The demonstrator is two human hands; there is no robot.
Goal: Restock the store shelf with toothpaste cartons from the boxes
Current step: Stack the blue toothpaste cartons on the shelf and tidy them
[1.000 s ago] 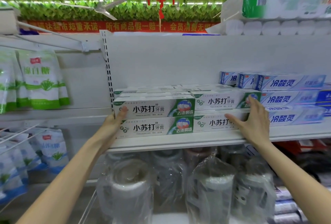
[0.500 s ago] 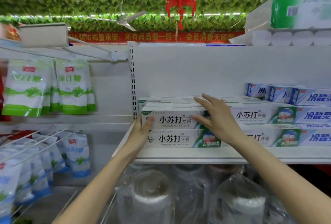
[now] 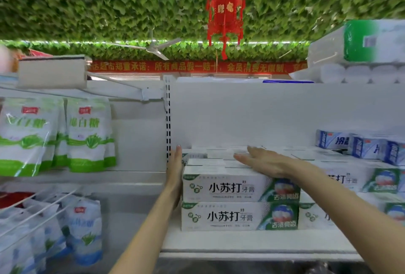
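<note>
White-and-green toothpaste cartons stand stacked two high at the left end of the white shelf, with more rows behind and to the right. My left hand lies flat, fingers straight, against the left end of the stack. My right hand rests palm down with straight fingers on top of the upper cartons. Neither hand grips a carton.
Blue-and-white toothpaste cartons fill the right of the shelf. Green-and-white bags hang on the bay to the left, blue ones below them. Toilet paper packs sit on top at the right. A red lantern hangs overhead.
My right hand moved left from the cartons' front and now lies flat on top of the stack. My left hand slid further back along the stack's left end. The view shifted left.
</note>
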